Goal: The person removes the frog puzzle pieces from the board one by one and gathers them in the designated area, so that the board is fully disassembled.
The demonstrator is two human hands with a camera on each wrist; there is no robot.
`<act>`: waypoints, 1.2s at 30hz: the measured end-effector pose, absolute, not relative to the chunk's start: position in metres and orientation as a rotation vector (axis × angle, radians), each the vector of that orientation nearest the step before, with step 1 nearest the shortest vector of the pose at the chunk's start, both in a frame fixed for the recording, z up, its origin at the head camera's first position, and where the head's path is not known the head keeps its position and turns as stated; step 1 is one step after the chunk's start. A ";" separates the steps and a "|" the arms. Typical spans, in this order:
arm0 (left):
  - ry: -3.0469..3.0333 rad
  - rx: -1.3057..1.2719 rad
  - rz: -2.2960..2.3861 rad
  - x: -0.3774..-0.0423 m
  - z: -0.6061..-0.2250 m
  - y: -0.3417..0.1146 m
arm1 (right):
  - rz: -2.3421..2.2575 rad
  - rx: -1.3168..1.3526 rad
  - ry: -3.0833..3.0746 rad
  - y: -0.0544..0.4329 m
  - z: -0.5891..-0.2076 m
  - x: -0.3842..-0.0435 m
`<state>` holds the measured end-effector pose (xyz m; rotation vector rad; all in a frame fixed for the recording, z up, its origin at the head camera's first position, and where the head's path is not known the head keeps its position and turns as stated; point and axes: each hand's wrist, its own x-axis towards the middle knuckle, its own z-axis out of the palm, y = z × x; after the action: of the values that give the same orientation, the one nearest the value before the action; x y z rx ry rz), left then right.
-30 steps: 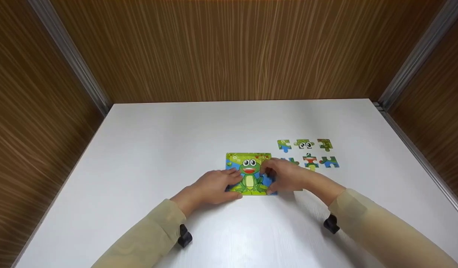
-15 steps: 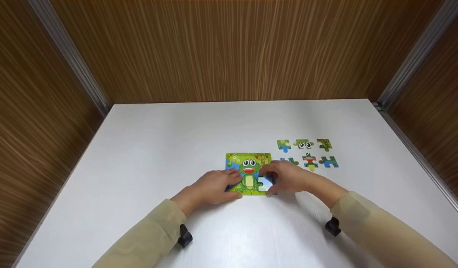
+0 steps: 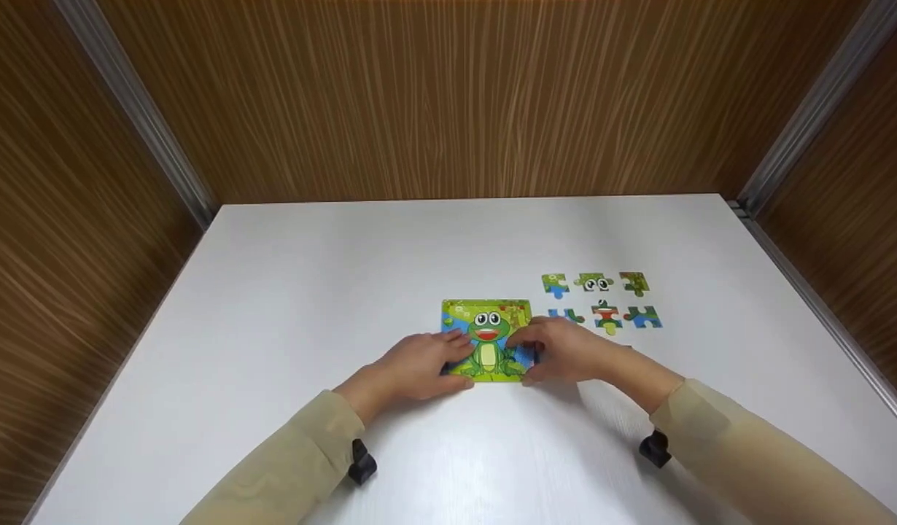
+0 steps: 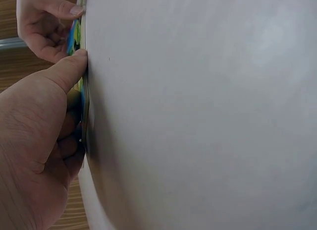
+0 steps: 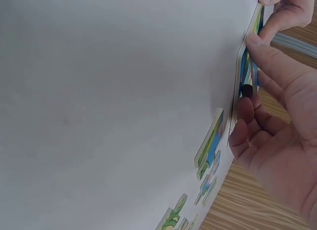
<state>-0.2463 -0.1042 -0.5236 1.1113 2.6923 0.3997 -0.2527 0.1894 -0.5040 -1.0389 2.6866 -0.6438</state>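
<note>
A square frog puzzle board lies on the white table. My left hand holds its left side, fingers over the picture and thumb at the front edge. At the lower right of the board, my right hand pinches a puzzle piece with blue and green on it. In the right wrist view this piece stands tilted against the board between thumb and fingers. The left wrist view shows the left thumb pressed on the board's edge.
To the right lie loose puzzle pieces in rows, among them one with the frog's eyes, one with its red mouth and a blue-green one. My right forearm partly covers others. Wood-grain panels enclose the table.
The piece in my right hand has tilted: its face flashed white half a second ago and now shows blue again. The right hand has shifted slightly; the left hand and board stay put.
</note>
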 end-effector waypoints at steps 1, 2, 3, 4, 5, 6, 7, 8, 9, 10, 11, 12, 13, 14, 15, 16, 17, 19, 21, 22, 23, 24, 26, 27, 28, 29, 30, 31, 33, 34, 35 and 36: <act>2.694 1.116 0.396 -0.246 -0.524 -0.104 | -0.645 -1.041 2.693 0.189 -0.504 -0.252; 2.695 1.119 0.394 -0.247 -0.524 -0.105 | -0.644 -1.041 2.700 0.188 -0.504 -0.251; 2.696 1.121 0.395 -0.247 -0.524 -0.105 | -0.639 -1.047 2.709 0.188 -0.504 -0.251; 2.696 1.123 0.397 -0.247 -0.524 -0.105 | -0.630 -1.051 2.718 0.187 -0.504 -0.250; 2.695 1.122 0.400 -0.247 -0.524 -0.105 | -0.620 -1.057 2.727 0.187 -0.504 -0.250; 2.695 1.122 0.402 -0.248 -0.524 -0.106 | -0.608 -1.057 2.736 0.186 -0.504 -0.249; 2.695 1.120 0.403 -0.248 -0.524 -0.106 | -0.594 -1.064 2.746 0.186 -0.504 -0.249; 2.694 1.117 0.406 -0.248 -0.523 -0.106 | -0.581 -1.069 2.754 0.185 -0.504 -0.248; 2.694 1.114 0.409 -0.248 -0.523 -0.106 | -0.570 -1.073 2.760 0.185 -0.504 -0.247; 2.693 1.110 0.409 -0.248 -0.523 -0.106 | -0.559 -1.074 2.765 0.185 -0.504 -0.247; 2.694 1.109 0.409 -0.247 -0.523 -0.106 | -0.550 -1.070 2.769 0.185 -0.503 -0.246; 2.695 1.111 0.406 -0.247 -0.523 -0.106 | -0.541 -1.069 2.774 0.185 -0.503 -0.245; 2.696 1.111 0.407 -0.247 -0.523 -0.106 | -0.532 -1.076 2.779 0.185 -0.503 -0.245; 2.697 1.111 0.407 -0.247 -0.523 -0.107 | -0.522 -1.083 2.785 0.185 -0.502 -0.244; 2.699 1.110 0.407 -0.247 -0.523 -0.107 | -0.514 -1.097 2.792 0.186 -0.502 -0.244; 2.702 1.112 0.407 -0.247 -0.524 -0.107 | -0.511 -1.113 2.797 0.187 -0.502 -0.244; 2.704 1.116 0.408 -0.247 -0.524 -0.107 | -0.515 -1.129 2.799 0.188 -0.501 -0.244; 2.707 1.115 0.408 -0.247 -0.525 -0.107 | -0.544 -1.152 2.800 0.191 -0.500 -0.244; 2.709 1.117 0.402 -0.247 -0.526 -0.107 | -0.611 -1.135 2.781 0.195 -0.498 -0.244; 2.709 1.115 0.398 -0.247 -0.526 -0.107 | -0.649 -1.115 2.768 0.197 -0.496 -0.244; 2.708 1.112 0.393 -0.247 -0.525 -0.107 | -0.682 -1.084 2.759 0.200 -0.495 -0.244; 2.708 1.109 0.389 -0.247 -0.525 -0.107 | -0.713 -1.056 2.752 0.204 -0.493 -0.244; 2.707 1.100 0.386 -0.246 -0.525 -0.106 | -0.760 -1.007 2.743 0.213 -0.491 -0.244; 2.704 1.094 0.385 -0.246 -0.525 -0.106 | -0.777 -0.986 2.744 0.218 -0.489 -0.244; 2.706 1.091 0.384 -0.246 -0.525 -0.105 | -0.789 -0.958 2.747 0.224 -0.488 -0.244; 2.707 1.087 0.384 -0.246 -0.525 -0.104 | -0.796 -0.935 2.754 0.230 -0.486 -0.243; 2.706 1.085 0.386 -0.246 -0.525 -0.104 | -0.806 -0.916 2.756 0.236 -0.485 -0.243; 2.704 1.084 0.386 -0.246 -0.524 -0.103 | -0.818 -0.891 2.756 0.243 -0.484 -0.243; 2.701 1.085 0.386 -0.245 -0.524 -0.102 | -0.840 -0.845 2.754 0.258 -0.482 -0.242; 2.703 1.086 0.388 -0.245 -0.524 -0.102 | -0.852 -0.821 2.751 0.265 -0.482 -0.242; 2.701 1.083 0.387 -0.245 -0.524 -0.102 | -0.859 -0.804 2.747 0.273 -0.481 -0.242; 2.701 1.081 0.382 -0.245 -0.524 -0.102 | -0.879 -0.790 2.741 0.281 -0.481 -0.242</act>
<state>-0.2447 -0.1021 -0.5243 1.0807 2.7011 0.3823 -0.2420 0.2809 -0.4812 -0.7900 2.7406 -0.8788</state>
